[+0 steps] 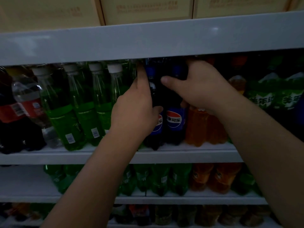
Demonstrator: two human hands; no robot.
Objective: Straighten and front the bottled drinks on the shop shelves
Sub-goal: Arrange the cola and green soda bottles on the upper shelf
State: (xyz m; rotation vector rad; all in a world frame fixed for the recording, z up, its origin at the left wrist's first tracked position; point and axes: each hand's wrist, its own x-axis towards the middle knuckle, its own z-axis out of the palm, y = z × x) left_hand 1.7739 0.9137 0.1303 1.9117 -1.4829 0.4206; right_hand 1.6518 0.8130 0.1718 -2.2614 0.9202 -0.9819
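Note:
Two dark cola bottles with blue caps and blue labels stand side by side on the middle shelf (pixel 181 155). My left hand (pixel 138 109) grips the left cola bottle (pixel 156 127) round its body, thumb under the label, index finger up at the neck. My right hand (pixel 202 89) is curled round the upper part of the right cola bottle (pixel 175 122), thumb in front. Left of them stands a row of green drink bottles (pixel 65 116) with white caps. Orange drink bottles (pixel 202 129) stand to the right, partly behind my right wrist.
Red-label cola bottles (pixel 9 112) lean at the far left. Green-label bottles (pixel 271 96) fill the right end. The upper shelf's front edge (pixel 148 41) overhangs the caps, with cardboard boxes (pixel 148 9) above. Lower shelves hold green (pixel 159 178) and orange bottles (pixel 217 176).

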